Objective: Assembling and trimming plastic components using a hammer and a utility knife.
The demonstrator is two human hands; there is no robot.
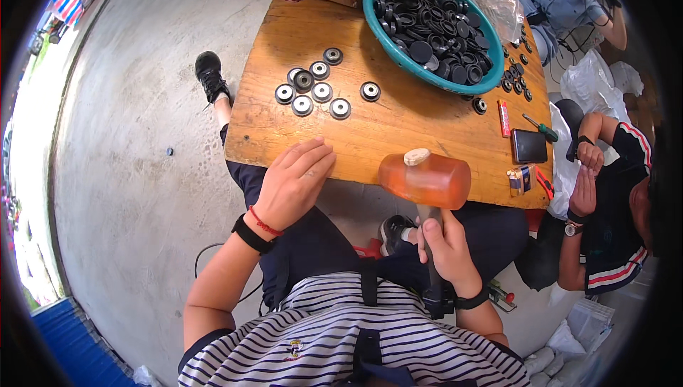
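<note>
My right hand [446, 248] is wrapped round the handle of a mallet with a translucent orange head [434, 181]. The mallet is raised in front of the table's near edge, head up. My left hand [299, 177] is at the near edge of the wooden table [398, 131], back of the hand up, fingers stretched out side by side; its palm is hidden. Beyond it, a loose group of round black parts with pale metal centres [302, 105] lies on the wood. One more such round part [370, 91] sits apart, to the right of the group.
A teal basin [420, 74] heaped with black round pieces stands at the table's far side. At the right lie a screwdriver [546, 131], a dark phone-like slab [529, 146], a small box [521, 180] and a red cutter [544, 183]. A co-worker [605, 209] sits at the right.
</note>
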